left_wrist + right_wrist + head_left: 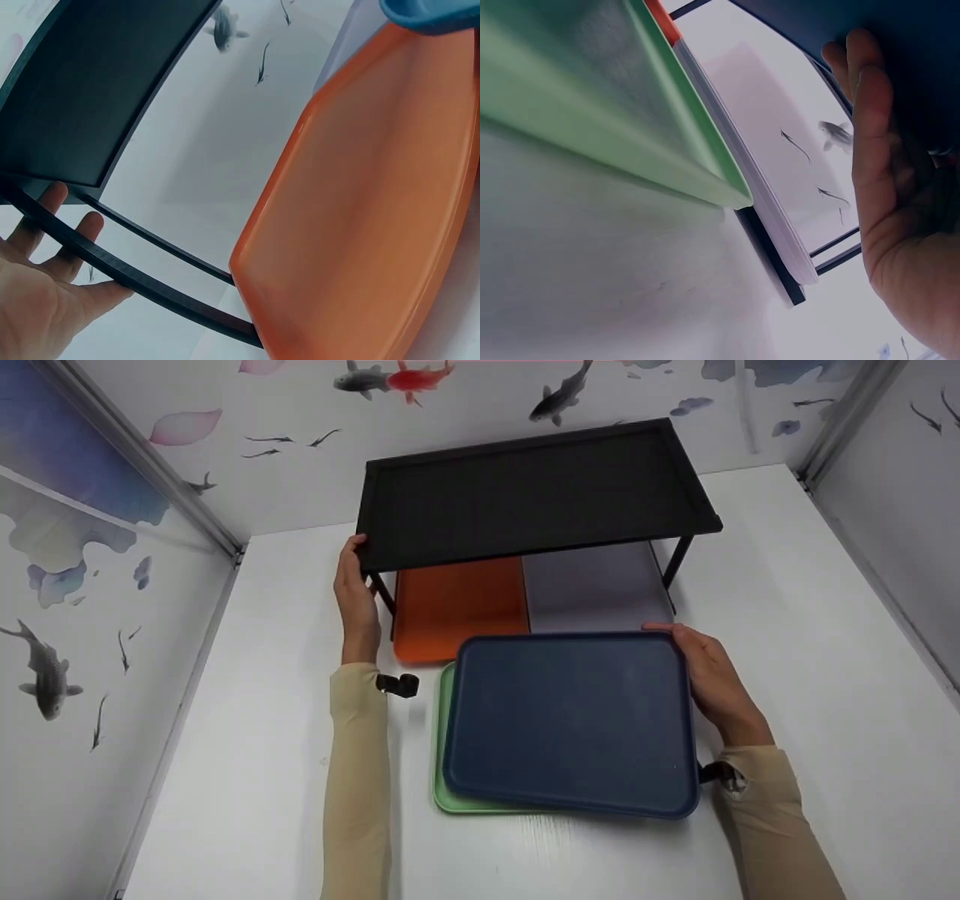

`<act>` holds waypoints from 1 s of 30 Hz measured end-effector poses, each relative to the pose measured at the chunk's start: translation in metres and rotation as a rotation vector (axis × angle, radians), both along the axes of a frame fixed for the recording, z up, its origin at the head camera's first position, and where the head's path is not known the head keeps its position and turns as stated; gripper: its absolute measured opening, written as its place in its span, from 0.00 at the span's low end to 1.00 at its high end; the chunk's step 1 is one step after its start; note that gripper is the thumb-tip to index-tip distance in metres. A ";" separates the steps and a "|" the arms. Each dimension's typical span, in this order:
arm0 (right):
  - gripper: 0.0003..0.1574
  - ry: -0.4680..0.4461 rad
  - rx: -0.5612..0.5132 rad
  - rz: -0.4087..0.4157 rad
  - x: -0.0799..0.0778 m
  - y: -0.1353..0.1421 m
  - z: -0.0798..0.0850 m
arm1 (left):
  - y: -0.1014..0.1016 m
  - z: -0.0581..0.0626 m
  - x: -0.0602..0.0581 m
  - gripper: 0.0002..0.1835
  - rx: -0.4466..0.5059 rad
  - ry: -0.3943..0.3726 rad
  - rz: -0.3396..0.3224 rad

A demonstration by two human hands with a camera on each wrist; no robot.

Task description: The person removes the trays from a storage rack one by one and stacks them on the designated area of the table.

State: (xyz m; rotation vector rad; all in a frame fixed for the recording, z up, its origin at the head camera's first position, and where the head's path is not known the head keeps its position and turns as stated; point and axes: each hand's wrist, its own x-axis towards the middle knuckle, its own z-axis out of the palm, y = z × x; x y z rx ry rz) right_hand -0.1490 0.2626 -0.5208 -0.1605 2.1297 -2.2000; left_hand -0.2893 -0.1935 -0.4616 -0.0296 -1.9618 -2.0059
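Observation:
A black folding shelf (525,495) stands at the back on thin legs. My left hand (356,592) holds its left end, with a fingertip over the top's edge and the other fingers around a black leg (172,300). My right hand (709,675) grips a dark blue tray (570,720) by its far right corner, fingers along the rim. Tilted, the blue tray overlaps a light green tray (442,735), most of which it hides. In the right wrist view the hand (900,195) is at the blue tray's underside, above the green tray (682,112).
Beneath the shelf top lie an orange tray (461,607) on the left and a pale lavender tray (600,589) on the right, side by side. The white table (270,735) is bounded by fish-patterned panels (285,480) at the back and sides.

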 end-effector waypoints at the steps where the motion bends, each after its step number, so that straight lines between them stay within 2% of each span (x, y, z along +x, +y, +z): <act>1: 0.39 0.000 0.007 0.000 0.000 0.000 0.000 | 0.000 0.000 0.000 0.24 -0.001 0.000 0.000; 10: 0.40 -0.022 0.067 0.024 -0.001 0.000 -0.004 | 0.000 0.000 0.000 0.24 -0.002 -0.003 0.006; 16: 0.44 -0.131 0.120 0.049 0.000 -0.001 -0.004 | 0.000 -0.001 0.000 0.24 0.001 -0.011 0.006; 22: 0.41 -0.214 0.160 0.059 0.000 -0.001 -0.002 | 0.001 0.000 0.000 0.24 -0.002 0.002 0.005; 30: 0.35 -0.242 0.259 0.076 -0.001 -0.001 -0.001 | 0.001 0.000 0.000 0.24 0.007 0.010 0.004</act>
